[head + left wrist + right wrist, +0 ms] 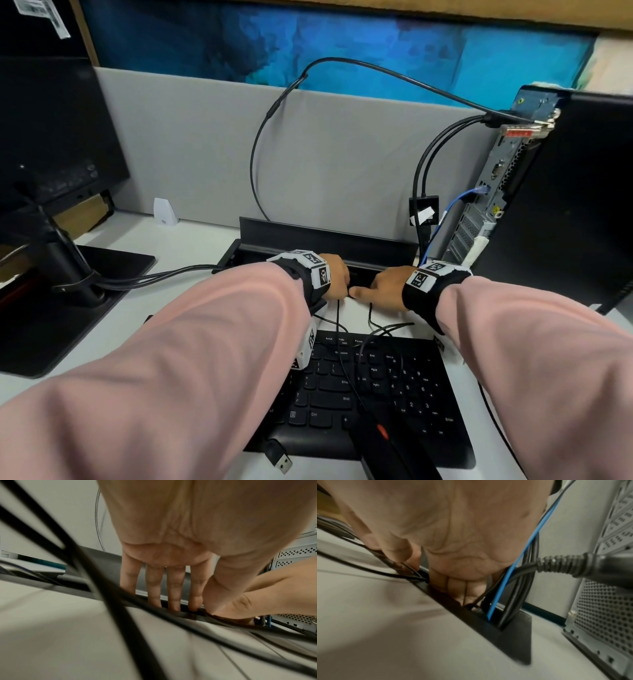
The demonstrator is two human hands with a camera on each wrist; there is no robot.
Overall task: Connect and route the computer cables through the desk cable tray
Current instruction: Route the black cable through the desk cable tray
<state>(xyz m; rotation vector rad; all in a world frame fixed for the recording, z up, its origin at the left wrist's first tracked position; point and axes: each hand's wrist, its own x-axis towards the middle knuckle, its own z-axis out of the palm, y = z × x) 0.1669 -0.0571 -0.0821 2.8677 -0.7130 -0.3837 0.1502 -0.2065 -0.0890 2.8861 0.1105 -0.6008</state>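
Observation:
The black desk cable tray (308, 236) sits at the back of the desk with its lid raised. Both hands reach into its slot side by side. My left hand (337, 277) has straight fingers (174, 595) dipping into the slot, while thumb and index tip meet on a thin black cable (338, 318) at the tray rim (188, 615). My right hand (380, 287) also has straight fingers (458, 588) down in the slot past the tray rim (513, 635). Its thumb (395, 550) presses by thin cables (412, 576) at the edge. Another thin cable (370, 315) leads to this hand.
A black keyboard (376, 394) lies just in front, with loose cables and a USB plug (282, 462) on it. The computer tower (565, 205) stands at the right; a blue network cable (522, 561) and thick black cables (421, 178) drop into the tray. At the left is the monitor stand (68, 274).

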